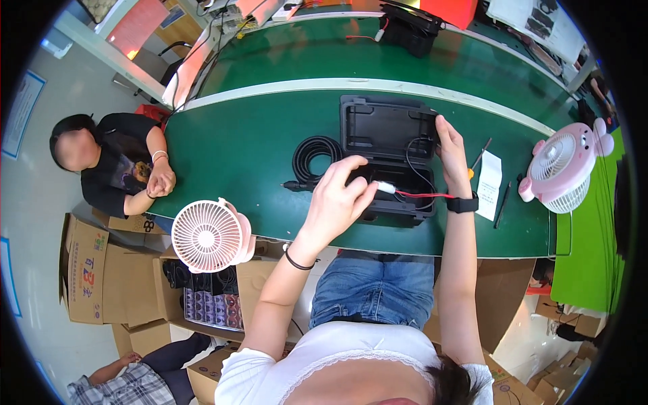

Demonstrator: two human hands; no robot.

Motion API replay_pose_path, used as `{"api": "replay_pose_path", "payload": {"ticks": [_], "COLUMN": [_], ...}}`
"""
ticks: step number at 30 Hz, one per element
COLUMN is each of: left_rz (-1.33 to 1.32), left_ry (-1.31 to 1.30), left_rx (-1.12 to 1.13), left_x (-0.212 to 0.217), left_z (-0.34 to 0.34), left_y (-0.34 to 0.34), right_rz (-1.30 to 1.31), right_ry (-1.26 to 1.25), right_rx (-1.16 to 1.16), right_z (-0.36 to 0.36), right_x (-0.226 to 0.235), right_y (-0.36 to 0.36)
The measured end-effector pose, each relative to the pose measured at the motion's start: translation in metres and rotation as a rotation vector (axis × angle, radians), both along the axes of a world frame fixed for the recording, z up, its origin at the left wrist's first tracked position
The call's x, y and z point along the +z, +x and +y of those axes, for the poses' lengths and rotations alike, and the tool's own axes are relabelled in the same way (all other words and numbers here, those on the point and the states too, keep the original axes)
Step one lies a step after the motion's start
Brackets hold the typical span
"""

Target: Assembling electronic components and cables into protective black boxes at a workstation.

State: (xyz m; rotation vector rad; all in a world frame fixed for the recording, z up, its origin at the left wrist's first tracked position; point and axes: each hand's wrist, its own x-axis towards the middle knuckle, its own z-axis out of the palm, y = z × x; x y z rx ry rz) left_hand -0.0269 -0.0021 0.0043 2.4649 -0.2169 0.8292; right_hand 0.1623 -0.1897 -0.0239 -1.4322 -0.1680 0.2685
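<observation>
An open black plastic case (388,128) lies on the green workbench, its lid tipped back to the far side. My left hand (337,199) is closed in a pinch on a white wire connector (386,187) above the case's near half. Red wire (432,195) runs from that connector toward my right wrist. My right hand (452,152) grips the right side of the case, fingertips by the lid's edge; part of its grasp is hidden. A coiled black cable (297,162) with a dark plug end sits against the case's left side.
A pink fan (206,236) stands at the bench's near left edge, another pink fan (560,165) at the right. White paper (489,182) and a thin dark tool (503,204) lie right of my wrist. A person (128,158) sits at the left end; cardboard boxes (118,273) stand below.
</observation>
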Motion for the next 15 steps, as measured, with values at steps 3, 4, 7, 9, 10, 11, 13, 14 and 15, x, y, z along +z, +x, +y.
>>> {"api": "replay_pose_path", "payload": {"ticks": [3,4,7,9,10,11,13,14,15], "left_rz": [0.034,0.081,0.074,0.057,0.059,0.028,-0.024,0.113,0.211], "left_ry": [0.011,0.042,0.068,0.029,0.021,-0.015,-0.112,-0.153,-0.171], "left_rx": [0.2,0.287,0.309,0.324,0.321,0.275,0.13,0.041,-0.035], "left_x": [0.005,0.007,0.008,0.01,0.009,0.008,0.011,0.015,0.02], "left_z": [0.002,0.003,0.008,0.006,0.006,0.007,0.007,0.009,0.011], "left_y": [0.002,0.002,0.006,0.005,0.006,0.007,0.01,0.006,0.006], "right_rz": [-0.015,-0.029,-0.03,-0.035,-0.034,-0.031,-0.03,-0.04,-0.045], "right_ry": [0.034,0.041,0.007,-0.001,-0.009,0.007,0.025,0.051,0.052], "right_rx": [0.025,0.028,0.025,0.007,0.005,0.01,0.02,0.04,0.044], "right_z": [-0.001,-0.003,-0.006,-0.004,-0.002,-0.001,-0.002,-0.003,-0.002], "right_x": [0.007,0.005,0.001,0.008,0.008,0.009,0.01,0.006,0.006], "right_y": [-0.009,-0.008,-0.001,-0.006,-0.008,-0.007,-0.006,-0.005,-0.005]}}
